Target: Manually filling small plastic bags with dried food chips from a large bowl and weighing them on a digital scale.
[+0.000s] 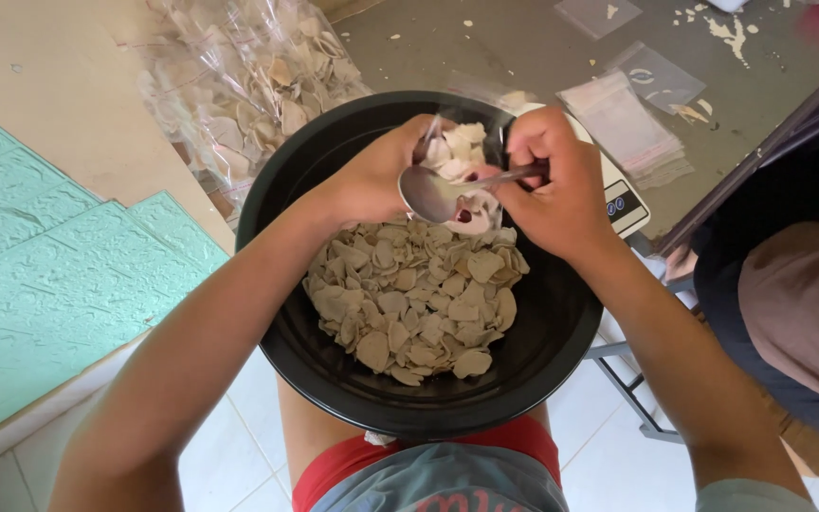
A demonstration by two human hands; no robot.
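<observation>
A grey worktop [485,38] fills the upper part of the view, its surface dusty and spotted with white flecks and crumbs [727,33]. At the left a pale beige board [59,123] lies next to embossed teal panels [40,313] with a brick-like relief, stacked one over another. Below them the floor [248,417] is laid with white tiles set apart by thin grey joints. At the right, grey metal legs of a frame [632,389] stand on the tiles. Even, soft daylight falls over everything, with only faint shadows.
</observation>
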